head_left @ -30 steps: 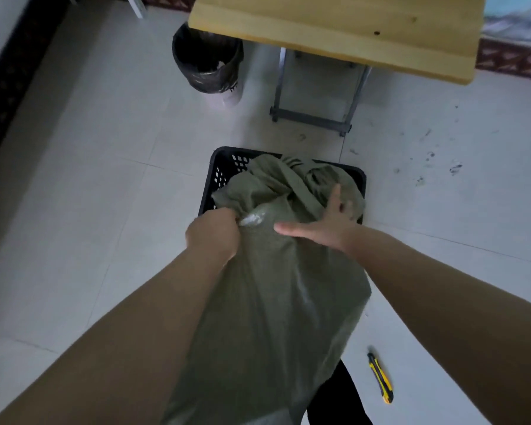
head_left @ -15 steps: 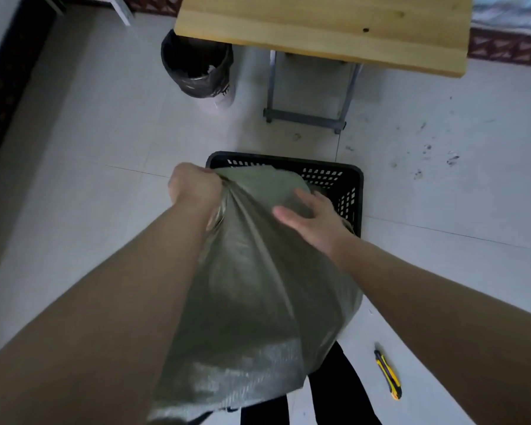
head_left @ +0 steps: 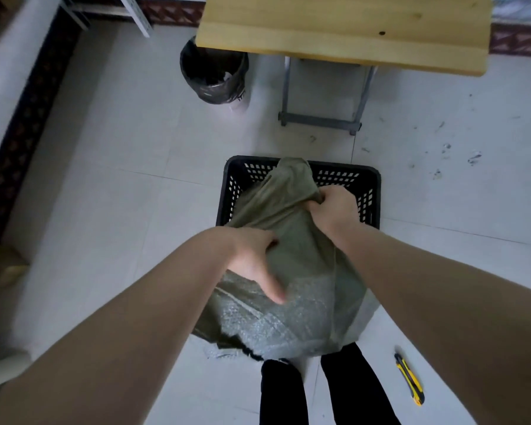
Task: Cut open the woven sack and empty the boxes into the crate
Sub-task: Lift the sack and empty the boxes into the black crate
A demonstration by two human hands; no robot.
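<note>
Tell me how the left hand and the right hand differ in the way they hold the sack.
The right hand is farther out, above the crate; the left hand is nearer the body. The right hand is a tight fist round a bunched fold; the left hand curls its fingers into the cloth with its thumb stretched out. Both grip the sack.
</note>
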